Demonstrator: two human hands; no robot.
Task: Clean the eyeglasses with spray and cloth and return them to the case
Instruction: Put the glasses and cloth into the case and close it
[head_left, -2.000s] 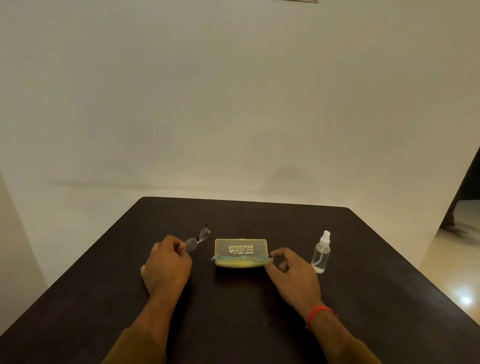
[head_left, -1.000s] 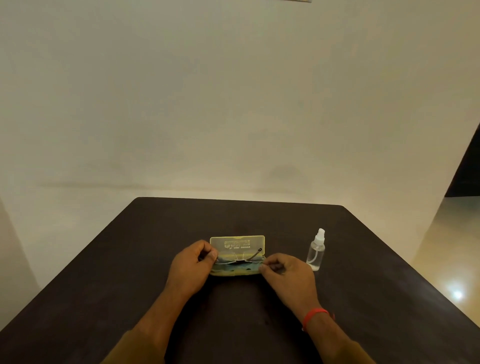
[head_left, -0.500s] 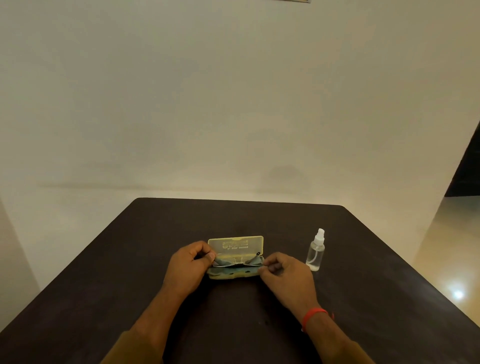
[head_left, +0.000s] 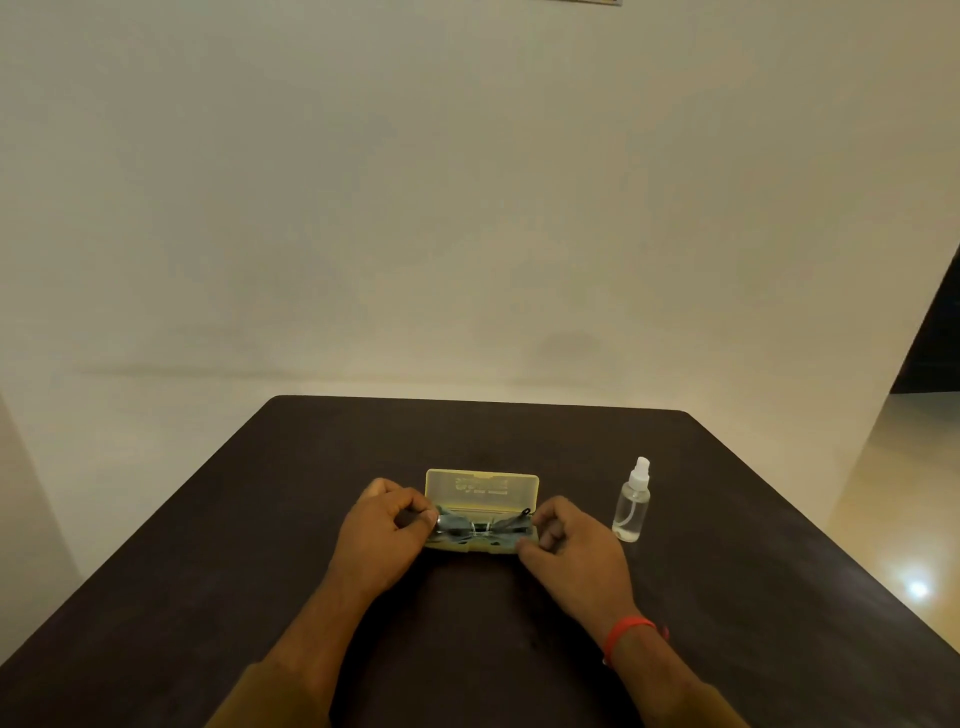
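Plain pale walls close in behind the dark bench (head_left: 727, 597), and on it I have the yellow case (head_left: 482, 488) lying open, lid standing up at the back. What has just changed is that the glasses (head_left: 480, 526) are now down in the tray of the case, folded, resting on the blue-green cloth (head_left: 467, 543) that lines it; one dark temple tip pokes up at the right end. My left hand (head_left: 382, 535) is curled with its fingertips pinched at the left end of the glasses, and my right hand (head_left: 571, 551) is curled at the right end, fingers touching the frame or the tray edge, I cannot tell which. The spray (head_left: 631, 504) stands upright, well apart to the right, untouched by either hand. Two seconds back the left hand held the glasses out to the left of the case and the right hand alone steadied the tray; one second back the glasses were over the tray with both hands at their ends, and since then they have sunk lower into it. I judge cleaning finished and the return nearly done: what remains is letting go and shutting the lid, taking care that the raised temple tip does not catch.
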